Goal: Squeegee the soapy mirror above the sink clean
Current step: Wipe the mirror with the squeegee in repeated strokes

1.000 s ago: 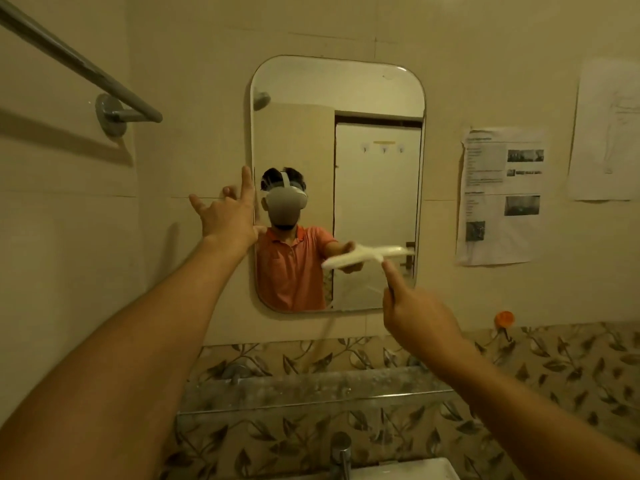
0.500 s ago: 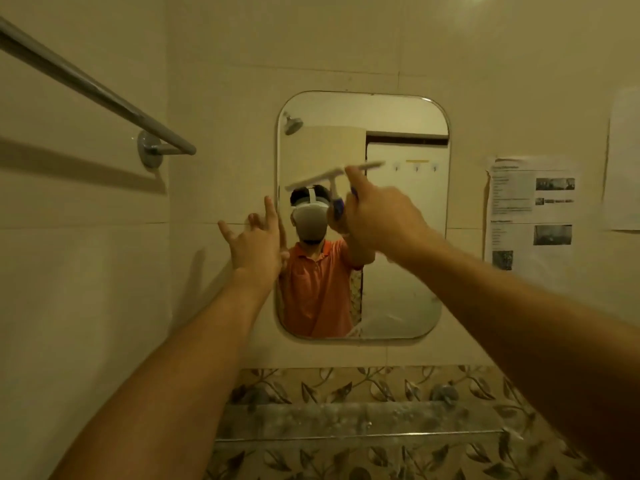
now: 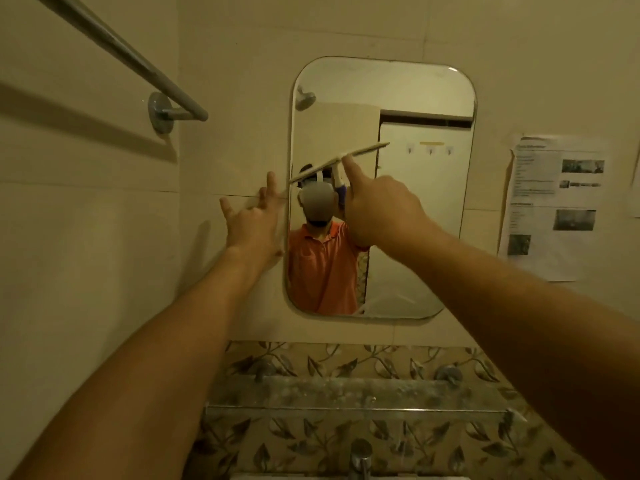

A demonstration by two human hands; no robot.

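One grey towel bar (image 3: 121, 60) is on the wall at the far left. Its top end is cut off by the edge of the view. My left arm stretches from the near left corner to the wall. My left hand (image 3: 252, 223) lies on the wall, just left of the mirror (image 3: 415, 220). Its fingers are straight and spread apart, and it holds nothing.

There is one mirror, tall with round corners. One squeegee (image 3: 341, 159) lies across its top half. The blade is tilted. Its left end is low, at the mirror's left edge, and its right end is high. It looks pressed on the glass, but I cannot be sure. My right hand (image 3: 381, 209) grips the squeegee. My first finger points straight along it to the blade, and my other fingers curl round the handle. My hand hides most of the handle. The soap is hard to make out. I see only a pale smear (image 3: 398, 303) near the mirror's bottom right corner.

Below the mirror is one glass shelf (image 3: 346, 393) on leaf tiles (image 3: 311, 438). One tap (image 3: 360, 455) and the sink (image 3: 284, 477) are cut off at the near edge.

On the right wall I count two papers. The printed sheet (image 3: 554, 209) shows whole, but its words are too small to read. The other sheet (image 3: 635, 195) is cut off by the right edge.
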